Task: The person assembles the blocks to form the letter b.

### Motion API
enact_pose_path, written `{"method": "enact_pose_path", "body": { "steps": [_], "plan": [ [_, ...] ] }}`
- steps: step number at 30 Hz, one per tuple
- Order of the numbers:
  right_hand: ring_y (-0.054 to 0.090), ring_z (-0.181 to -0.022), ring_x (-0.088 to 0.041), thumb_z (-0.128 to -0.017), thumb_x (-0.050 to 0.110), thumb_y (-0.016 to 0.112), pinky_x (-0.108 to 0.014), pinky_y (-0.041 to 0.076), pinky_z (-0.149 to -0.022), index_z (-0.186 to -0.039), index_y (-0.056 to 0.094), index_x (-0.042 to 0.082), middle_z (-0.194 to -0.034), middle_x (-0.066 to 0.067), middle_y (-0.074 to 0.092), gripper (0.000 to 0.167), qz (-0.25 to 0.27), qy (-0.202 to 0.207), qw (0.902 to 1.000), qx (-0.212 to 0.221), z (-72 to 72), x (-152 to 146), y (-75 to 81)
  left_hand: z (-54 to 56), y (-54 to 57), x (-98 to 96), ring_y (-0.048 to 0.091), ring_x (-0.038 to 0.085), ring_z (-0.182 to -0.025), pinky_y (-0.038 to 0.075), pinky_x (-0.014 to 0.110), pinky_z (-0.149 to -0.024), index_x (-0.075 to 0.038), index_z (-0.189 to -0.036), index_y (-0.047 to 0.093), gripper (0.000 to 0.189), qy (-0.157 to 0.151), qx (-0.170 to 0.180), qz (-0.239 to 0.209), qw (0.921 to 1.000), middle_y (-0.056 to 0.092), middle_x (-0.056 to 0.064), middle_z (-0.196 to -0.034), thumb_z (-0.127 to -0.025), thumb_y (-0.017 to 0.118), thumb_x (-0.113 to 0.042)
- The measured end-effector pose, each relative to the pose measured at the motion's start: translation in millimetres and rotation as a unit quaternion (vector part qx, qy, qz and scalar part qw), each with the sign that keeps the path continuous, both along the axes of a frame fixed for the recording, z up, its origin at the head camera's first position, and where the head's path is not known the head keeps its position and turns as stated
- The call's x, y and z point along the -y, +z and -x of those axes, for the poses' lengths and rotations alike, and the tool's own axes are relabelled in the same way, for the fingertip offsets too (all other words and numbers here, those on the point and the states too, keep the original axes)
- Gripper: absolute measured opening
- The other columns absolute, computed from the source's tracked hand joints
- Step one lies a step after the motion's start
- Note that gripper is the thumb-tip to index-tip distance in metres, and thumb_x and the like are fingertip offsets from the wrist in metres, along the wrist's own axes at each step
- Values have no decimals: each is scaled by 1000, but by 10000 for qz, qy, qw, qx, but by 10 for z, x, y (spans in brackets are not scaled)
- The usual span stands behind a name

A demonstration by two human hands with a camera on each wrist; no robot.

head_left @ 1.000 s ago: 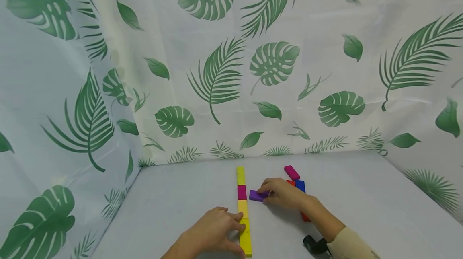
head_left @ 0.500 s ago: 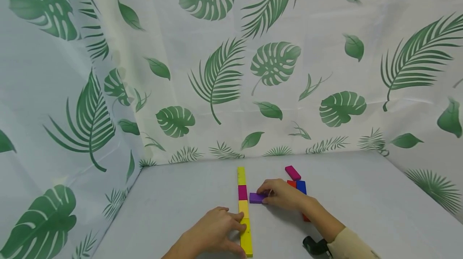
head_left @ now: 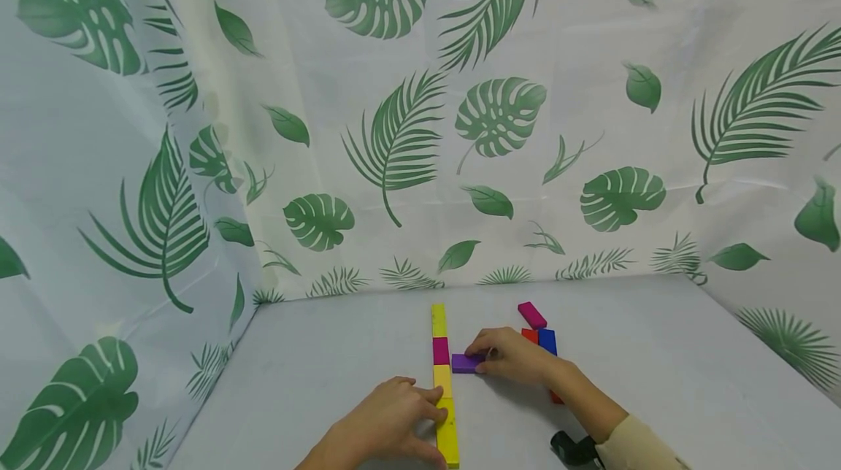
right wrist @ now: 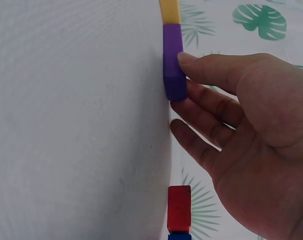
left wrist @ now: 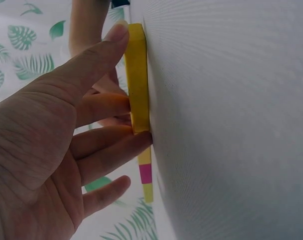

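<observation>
In the head view, a straight row of end-to-end blocks runs away from the person: a yellow block (head_left: 447, 438) nearest, a lighter yellow block (head_left: 442, 378), a magenta block (head_left: 441, 351) and a far yellow block (head_left: 438, 319). My left hand (head_left: 388, 417) holds the nearest yellow block from the left, thumb by its near end and fingertips at its far end. My right hand (head_left: 515, 355) pinches a purple block (head_left: 463, 363) between thumb and fingers. The purple block lies crosswise, its left end close beside the row where magenta meets lighter yellow.
Right of the row lie a loose magenta block (head_left: 531, 314), a red block (head_left: 529, 336) and a blue block (head_left: 547, 339); the right arm partly hides this group. A black object (head_left: 571, 448) sits by the right sleeve. Leaf-printed cloth (head_left: 407, 251) walls the white table (head_left: 315, 353).
My right hand has brought the purple block slightly nearer the person and turned it straighter across the row. My left hand stays on the yellow block.
</observation>
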State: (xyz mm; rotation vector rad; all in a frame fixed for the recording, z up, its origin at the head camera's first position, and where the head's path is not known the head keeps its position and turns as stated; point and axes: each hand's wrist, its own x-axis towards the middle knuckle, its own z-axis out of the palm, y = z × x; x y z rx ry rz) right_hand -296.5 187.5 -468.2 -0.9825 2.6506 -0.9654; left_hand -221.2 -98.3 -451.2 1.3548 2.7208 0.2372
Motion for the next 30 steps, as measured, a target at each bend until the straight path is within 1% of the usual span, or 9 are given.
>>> {"method": "enact_pose_path", "body": {
  "steps": [6,15,18,26,30],
  "plan": [
    [66,-108,-13,-96,19,76,-21,57,-92,-125,77,19,-115,7,72,29,-18,29,10000,81,0,5,-3,1,-12,11,66,5,-121,53,42,-108,-30,-128,76,63,-67,-122,19,9999,68,-4,-139,-80,75,-72],
    [66,-108,-12,-96,21,76,-21,57,-92,-125,77,20,-114,8,72,29,-8,76,9999,98,-4,6,-4,6,-13,14,67,5,-121,54,42,-107,-30,-128,76,63,-106,-134,-19,9999,68,-3,-139,-81,74,-71],
    [66,-107,-12,-96,21,76,-21,57,-91,-125,77,20,-114,8,72,29,-7,93,9999,95,-2,7,0,8,-19,11,66,5,-122,53,42,-108,-30,-127,76,64,-64,-116,-12,9999,68,-4,-139,-80,74,-72],
    [66,-107,-10,-96,22,77,-24,58,-91,-125,77,20,-114,9,73,30,-61,132,9999,64,0,11,0,5,-17,7,66,5,-122,53,43,-108,-30,-127,76,64,-55,-124,26,9999,68,-4,-140,-80,73,-73],
    [66,-109,-12,-96,23,77,-28,59,-93,-125,77,22,-115,10,73,29,-61,119,9999,28,-8,13,-2,-2,-12,2,66,5,-122,52,43,-109,-31,-128,76,65,10,-41,29,10000,67,-6,-140,-79,73,-74]
  ]
}}
